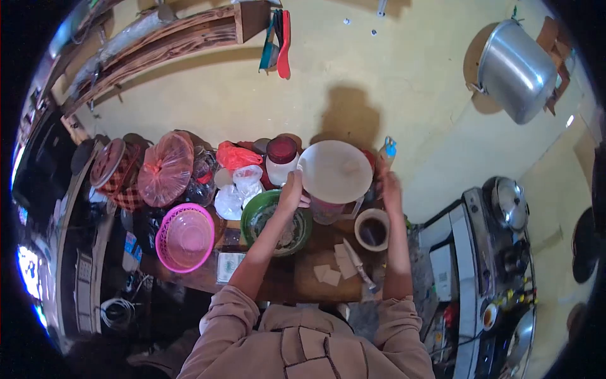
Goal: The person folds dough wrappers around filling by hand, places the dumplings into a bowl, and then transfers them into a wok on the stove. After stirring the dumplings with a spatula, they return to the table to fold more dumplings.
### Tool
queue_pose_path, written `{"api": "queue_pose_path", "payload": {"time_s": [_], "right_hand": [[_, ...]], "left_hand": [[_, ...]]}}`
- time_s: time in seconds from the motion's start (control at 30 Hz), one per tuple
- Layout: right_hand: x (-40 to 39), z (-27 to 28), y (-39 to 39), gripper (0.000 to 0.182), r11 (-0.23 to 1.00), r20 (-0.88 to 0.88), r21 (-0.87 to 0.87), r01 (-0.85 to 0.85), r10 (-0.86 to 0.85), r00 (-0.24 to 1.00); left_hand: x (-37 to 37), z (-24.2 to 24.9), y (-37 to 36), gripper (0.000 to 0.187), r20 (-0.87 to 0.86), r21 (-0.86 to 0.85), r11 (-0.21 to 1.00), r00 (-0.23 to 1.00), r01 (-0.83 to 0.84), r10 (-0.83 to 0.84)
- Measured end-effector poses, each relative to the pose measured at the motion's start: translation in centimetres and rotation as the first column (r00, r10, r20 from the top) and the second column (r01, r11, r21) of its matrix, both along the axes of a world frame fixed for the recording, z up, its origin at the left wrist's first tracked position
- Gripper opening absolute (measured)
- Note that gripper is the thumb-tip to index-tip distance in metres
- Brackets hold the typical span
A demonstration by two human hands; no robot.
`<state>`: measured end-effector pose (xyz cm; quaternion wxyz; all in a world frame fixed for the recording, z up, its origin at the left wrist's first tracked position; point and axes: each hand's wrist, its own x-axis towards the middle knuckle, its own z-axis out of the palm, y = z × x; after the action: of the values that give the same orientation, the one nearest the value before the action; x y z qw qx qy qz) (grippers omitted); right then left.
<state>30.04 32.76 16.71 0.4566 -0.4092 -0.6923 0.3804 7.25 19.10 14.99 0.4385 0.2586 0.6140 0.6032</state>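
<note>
My left hand [292,193] grips the left edge of a round white plate [336,170], fingers closed on its rim. The plate is raised above a clear jug [327,213] and hides the top of it. My right hand [390,191] is off the plate's right side, close to a bottle with a blue cap [390,149]; motion smears its fingers. Under my left forearm stands a green basin [260,202] with something whitish in it. A cup of dark liquid [372,231] stands near my right forearm.
A knife [358,263] and pale flat squares [328,275] lie on a wooden board [309,290]. On the left are a pink basket [185,237], tied bags and a red-lidded jar [281,151]. A stove [489,221] is at the right; a pot [517,71] hangs above.
</note>
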Motion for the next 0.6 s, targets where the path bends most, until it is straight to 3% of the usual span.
{"api": "queue_pose_path", "payload": {"time_s": [0.03, 0.1, 0.17, 0.2, 0.3, 0.33, 0.37, 0.4, 0.43, 0.47, 0.53, 0.6], "right_hand": [[0.8, -0.7, -0.5, 0.025, 0.995, -0.144, -0.083, 0.058, -0.07, 0.987], [2.7, -2.5, -2.2, 0.021, 0.957, -0.404, -0.254, 0.137, -0.234, 0.884], [4.1, -4.9, -6.0, 0.018, 0.954, -0.195, -0.191, 0.231, -0.267, 0.944], [5.0, -6.3, -8.4, 0.017, 0.949, -0.086, -0.156, 0.273, -0.288, 0.954], [6.9, -13.8, -14.0, 0.013, 0.971, 0.451, -0.074, 0.228, -0.171, 0.876], [6.5, -14.8, -16.4, 0.014, 0.973, 0.578, -0.07, 0.22, -0.14, 0.804], [6.2, -16.6, -18.3, 0.018, 0.985, 0.548, -0.046, 0.168, -0.115, 0.828], [5.8, -18.4, -19.9, 0.022, 0.993, 0.518, -0.021, 0.114, -0.087, 0.851], [5.4, -19.1, -21.5, 0.028, 0.999, 0.671, 0.049, 0.024, -0.05, 0.74], [4.7, -19.6, -22.5, 0.034, 0.991, 0.799, 0.102, -0.085, -0.031, 0.601], [2.8, -18.0, -25.1, 0.04, 0.966, 0.827, 0.238, -0.103, -0.147, 0.542], [1.8, -17.2, -25.8, 0.045, 0.949, 0.831, 0.288, -0.131, -0.179, 0.527]], "left_hand": [[-1.2, -1.1, -0.1, 0.047, 0.129, 0.034, 0.998, 0.99, 0.047, -0.051], [-1.6, -1.6, -2.3, 0.045, 0.049, 0.131, 0.991, 0.999, -0.025, 0.018], [-1.5, -1.4, -6.2, 0.038, -0.068, 0.255, 0.967, 0.998, 0.003, 0.015], [-1.9, -2.6, -8.1, 0.034, -0.298, 0.181, 0.981, 0.955, 0.065, -0.009], [-0.7, -7.6, -14.8, 0.024, -0.792, 0.094, 0.975, 0.609, 0.2, -0.049], [0.2, -7.9, -17.2, 0.022, -0.746, 0.047, 0.957, 0.647, 0.286, -0.157], [0.9, -7.9, -19.2, 0.02, -0.692, 0.009, 0.929, 0.674, 0.369, -0.26], [1.3, -8.6, -20.9, 0.021, -0.672, -0.094, 0.879, 0.622, 0.468, -0.403], [1.3, -9.2, -22.3, 0.022, -0.635, -0.195, 0.807, 0.555, 0.557, -0.537], [1.1, -9.6, -23.0, 0.022, -0.59, -0.245, 0.76, 0.53, 0.602, -0.609], [0.5, -10.0, -24.0, 0.023, -0.489, -0.337, 0.661, 0.476, 0.67, -0.731], [0.0, -9.6, -24.0, 0.024, -0.421, -0.397, 0.66, 0.513, 0.637, -0.748]]}}
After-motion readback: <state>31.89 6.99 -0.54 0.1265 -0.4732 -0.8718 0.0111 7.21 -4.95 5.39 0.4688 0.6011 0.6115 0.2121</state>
